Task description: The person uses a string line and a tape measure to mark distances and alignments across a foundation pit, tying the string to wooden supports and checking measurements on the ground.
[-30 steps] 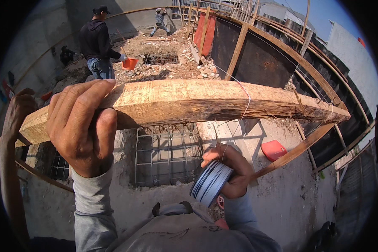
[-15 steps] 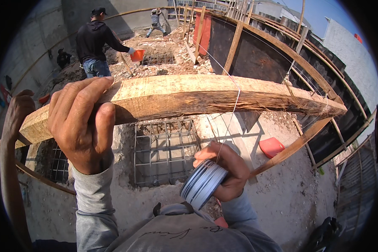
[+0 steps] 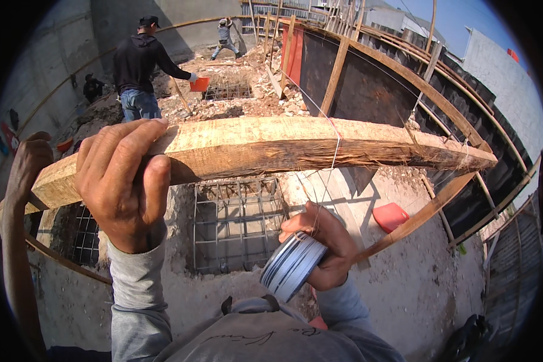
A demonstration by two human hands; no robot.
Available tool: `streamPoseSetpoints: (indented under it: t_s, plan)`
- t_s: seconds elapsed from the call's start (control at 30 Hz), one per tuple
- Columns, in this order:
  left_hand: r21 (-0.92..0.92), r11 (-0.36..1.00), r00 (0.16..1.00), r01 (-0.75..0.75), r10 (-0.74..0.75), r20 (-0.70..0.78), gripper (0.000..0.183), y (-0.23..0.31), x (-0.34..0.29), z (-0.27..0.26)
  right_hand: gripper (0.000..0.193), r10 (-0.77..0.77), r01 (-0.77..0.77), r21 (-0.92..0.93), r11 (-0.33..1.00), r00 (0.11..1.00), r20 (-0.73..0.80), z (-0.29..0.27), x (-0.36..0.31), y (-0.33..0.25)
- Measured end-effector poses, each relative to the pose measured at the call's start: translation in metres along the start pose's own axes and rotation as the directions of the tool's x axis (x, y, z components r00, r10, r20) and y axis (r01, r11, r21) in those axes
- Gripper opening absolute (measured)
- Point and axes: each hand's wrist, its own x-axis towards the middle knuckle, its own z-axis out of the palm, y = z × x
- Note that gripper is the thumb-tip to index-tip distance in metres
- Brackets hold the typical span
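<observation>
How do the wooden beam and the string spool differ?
The wooden beam is long and angular; the string spool is short and round. The beam is brownish; the spool white with dark stripes. The left hand grips the beam, the right hand the spool. Both are held.

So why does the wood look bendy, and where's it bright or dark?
In the head view, the wooden beam looks curved, probably because the fisheye lens bends straight edges; its top is sunlit, its near side darker; the far wall is partly shaded, and the picture's corners are black.
</observation>
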Motion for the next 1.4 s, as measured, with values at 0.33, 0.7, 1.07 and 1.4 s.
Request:
streamPoseSetpoints:
  t_s: [0.33, 0.7, 1.07, 1.4]
  plan:
    - [0.018, 0.999, 0.999, 0.033, -0.033, -0.014, 0.024, 0.003, 0.002, -0.003, 0.088, -0.092, 0.088, 0.069, 0.994, 0.994, 0.054, 0.000, 0.000, 0.005]
    - [-0.016, 0.999, 0.999, 0.050, -0.050, -0.009, 0.027, 0.002, 0.000, -0.004, 0.076, -0.249, 0.257, -0.117, 0.959, 0.965, 0.078, 0.003, 0.018, -0.008]
    - [0.003, 1.000, 1.000, 0.016, -0.016, -0.022, 0.025, -0.002, 0.000, -0.004, 0.049, -0.574, 0.605, -0.173, 0.777, 0.795, 0.198, -0.002, 0.073, -0.051]
    - [-0.033, 0.997, 0.960, 0.062, -0.051, 0.276, 0.048, -0.005, 0.025, -0.033, 0.041, -0.629, 0.577, -0.479, 0.662, 0.775, 0.063, -0.009, 0.134, -0.048]
